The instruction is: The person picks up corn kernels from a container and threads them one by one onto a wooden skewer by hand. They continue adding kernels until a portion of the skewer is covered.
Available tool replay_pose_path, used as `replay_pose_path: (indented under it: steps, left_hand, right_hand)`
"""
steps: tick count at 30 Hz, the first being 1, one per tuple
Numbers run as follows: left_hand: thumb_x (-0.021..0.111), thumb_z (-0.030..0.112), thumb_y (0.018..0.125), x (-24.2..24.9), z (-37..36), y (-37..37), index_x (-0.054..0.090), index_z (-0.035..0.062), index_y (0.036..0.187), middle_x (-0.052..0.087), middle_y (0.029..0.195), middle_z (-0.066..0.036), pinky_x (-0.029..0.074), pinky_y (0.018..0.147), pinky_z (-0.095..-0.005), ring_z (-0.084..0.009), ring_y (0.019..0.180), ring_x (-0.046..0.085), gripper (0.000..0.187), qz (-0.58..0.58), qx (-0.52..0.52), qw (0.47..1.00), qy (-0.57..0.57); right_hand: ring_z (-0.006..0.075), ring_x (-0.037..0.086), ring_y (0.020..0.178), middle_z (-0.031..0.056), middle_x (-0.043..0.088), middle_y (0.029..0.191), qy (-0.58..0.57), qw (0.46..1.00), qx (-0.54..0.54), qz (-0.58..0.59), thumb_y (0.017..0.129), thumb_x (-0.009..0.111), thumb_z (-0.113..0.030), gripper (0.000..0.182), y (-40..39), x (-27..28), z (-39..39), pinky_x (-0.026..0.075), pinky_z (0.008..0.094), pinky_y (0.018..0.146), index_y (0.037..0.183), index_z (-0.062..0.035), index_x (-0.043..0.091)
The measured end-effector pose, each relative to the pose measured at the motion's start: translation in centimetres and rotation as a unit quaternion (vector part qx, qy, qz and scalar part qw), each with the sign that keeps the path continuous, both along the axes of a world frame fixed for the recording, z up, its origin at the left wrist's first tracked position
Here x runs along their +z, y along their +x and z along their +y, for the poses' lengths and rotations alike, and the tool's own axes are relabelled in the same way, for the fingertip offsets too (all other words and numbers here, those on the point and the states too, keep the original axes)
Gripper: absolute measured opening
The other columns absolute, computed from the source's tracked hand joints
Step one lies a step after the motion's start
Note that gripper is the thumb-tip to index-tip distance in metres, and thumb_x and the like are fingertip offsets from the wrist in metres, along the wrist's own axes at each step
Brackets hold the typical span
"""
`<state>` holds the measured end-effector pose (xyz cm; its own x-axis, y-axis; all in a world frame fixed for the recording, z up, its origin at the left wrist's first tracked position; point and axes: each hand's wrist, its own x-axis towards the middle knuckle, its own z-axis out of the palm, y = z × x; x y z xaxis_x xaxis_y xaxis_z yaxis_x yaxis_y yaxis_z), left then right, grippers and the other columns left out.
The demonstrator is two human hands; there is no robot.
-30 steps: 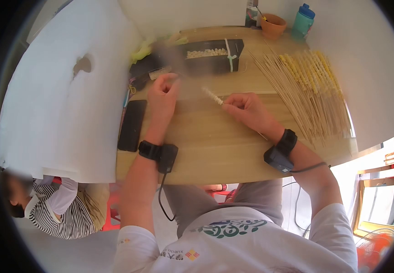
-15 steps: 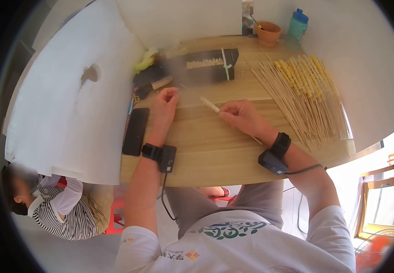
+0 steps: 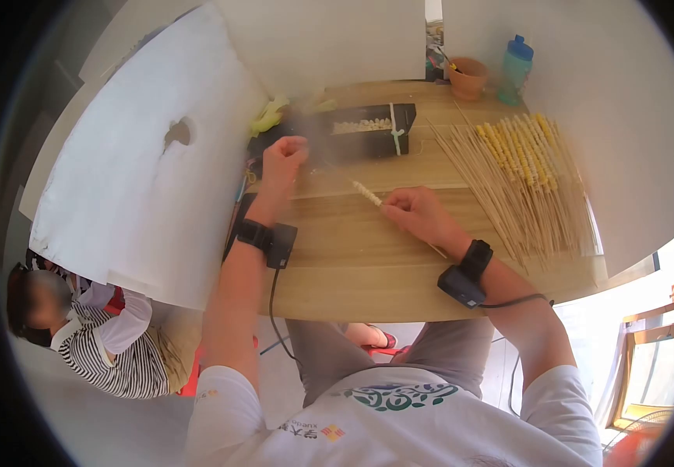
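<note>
My right hand pinches a thin wooden stick with a row of small pale pieces threaded on its upper end, which points up and left. Its bare lower end comes out below the palm. Over the left part of the table, my left hand has thumb and fingertips pressed together; whatever lies between them is too small and blurred to name. Beyond the hands is a black box with loose pale pieces in it and a light green band around its right end.
Many sticks, several with yellow and white pieces, lie at the right. A terracotta pot and a blue-capped bottle stand behind. White panels enclose the table. A seated person is at lower left.
The view has shifted, so the table appears slightly lower and to the right. My left hand has moved up and away over the table, toward the black box. My right hand still holds the stick.
</note>
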<state>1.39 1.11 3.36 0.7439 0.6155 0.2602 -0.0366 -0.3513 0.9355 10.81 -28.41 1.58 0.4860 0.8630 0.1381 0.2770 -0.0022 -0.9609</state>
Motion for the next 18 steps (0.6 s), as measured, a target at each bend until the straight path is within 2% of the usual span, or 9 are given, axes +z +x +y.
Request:
replay_pose_path:
  steps: [2,4,5,7,8,10,11,13,18]
  left_hand:
    - [0.068,0.008,0.084,1.4,1.2,1.9,0.066,0.0023,0.103,0.064,0.082,0.001,0.044,0.063,-0.0209,-0.006,0.071,0.056,0.019,0.011,-0.017,0.998,0.06]
    - [0.067,0.008,0.085,2.7,2.2,4.1,0.067,0.0016,0.104,0.068,0.088,-0.003,0.048,0.069,-0.0258,-0.0109,0.075,0.06,0.02,0.075,-0.054,0.978,0.186]
    - [0.067,0.008,0.085,3.4,2.3,5.0,0.067,0.0016,0.104,0.068,0.088,-0.003,0.048,0.069,-0.0258,-0.0109,0.075,0.06,0.02,0.074,-0.055,0.978,0.188]
    - [0.069,0.013,0.084,4.9,1.8,6.6,0.069,-0.0003,0.1,0.07,0.086,-0.006,0.05,0.071,-0.0291,-0.0153,0.076,0.062,0.021,0.07,-0.16,0.911,0.373]
    - [0.069,0.013,0.084,5.6,1.3,7.3,0.069,-0.0003,0.1,0.07,0.086,-0.006,0.05,0.071,-0.0291,-0.0153,0.076,0.062,0.021,0.07,-0.161,0.911,0.373]
    - [0.071,0.02,0.082,6.8,0.1,8.8,0.07,-0.002,0.096,0.069,0.081,-0.011,0.05,0.069,-0.0307,-0.0178,0.074,0.063,0.025,0.2,-0.154,0.866,0.432]
    - [0.071,0.02,0.082,7.1,-0.3,9.3,0.07,-0.002,0.096,0.069,0.081,-0.011,0.05,0.069,-0.0307,-0.0178,0.074,0.063,0.025,0.2,-0.155,0.866,0.431]
    - [0.073,0.024,0.081,7.4,-1.2,10.2,0.07,-0.0022,0.092,0.067,0.074,-0.012,0.049,0.065,-0.031,-0.0171,0.071,0.063,0.029,0.318,-0.163,0.806,0.473]
    - [0.074,0.022,0.079,6.6,-1.3,11.3,0.071,-0.0004,0.091,0.066,0.072,-0.01,0.047,0.062,-0.0314,-0.0146,0.069,0.062,0.025,0.33,-0.149,0.821,0.441]
  right_hand:
    - [0.0022,0.045,0.052,-0.0029,0.056,0.06,0.01,1.0,0.001,0.003,0.09,0.062,-0.012,0.016,-0.1,-0.1,0.0,0.035,0.0219,0.045,0.084,0.0026,0.065]
    - [0.0024,0.045,0.052,-0.0028,0.056,0.061,0.022,1.0,0.002,0.004,0.09,0.062,-0.012,0.015,0.0,-0.2,0.0,0.036,0.0219,0.045,0.085,0.0026,0.065]
    - [0.0026,0.046,0.052,-0.0024,0.057,0.061,0.017,1.0,0.004,0.017,0.09,0.062,-0.011,0.015,0.0,-0.3,0.1,0.036,0.022,0.045,0.085,0.0028,0.065]
    - [0.0027,0.046,0.052,-0.002,0.057,0.062,0.012,0.999,0.004,0.029,0.09,0.062,-0.011,0.015,0.0,-0.3,0.1,0.037,0.0221,0.045,0.085,0.0029,0.065]
    - [0.003,0.046,0.052,-0.0018,0.057,0.062,0.017,0.999,0.004,0.028,0.09,0.062,-0.011,0.015,0.0,-0.3,0.1,0.037,0.0224,0.046,0.085,0.0032,0.065]
    - [0.0033,0.047,0.052,-0.0017,0.057,0.062,0.02,0.999,0.004,0.028,0.089,0.062,-0.011,0.015,0.0,-0.3,0.1,0.038,0.0226,0.046,0.085,0.0034,0.065]
    - [0.0035,0.047,0.052,-0.0015,0.057,0.061,0.027,0.999,0.007,0.027,0.089,0.062,-0.011,0.015,0.0,-0.4,0.1,0.038,0.023,0.046,0.086,0.0035,0.065]
    - [0.0037,0.047,0.052,-0.0013,0.057,0.061,0.033,0.999,0.011,0.028,0.089,0.062,-0.011,0.015,0.1,-0.6,0.1,0.038,0.0233,0.046,0.086,0.0036,0.065]
    - [0.004,0.047,0.051,-0.0012,0.056,0.06,0.034,0.999,0.013,0.039,0.089,0.063,-0.011,0.015,0.3,-1.0,0.3,0.038,0.0231,0.046,0.085,0.003,0.065]
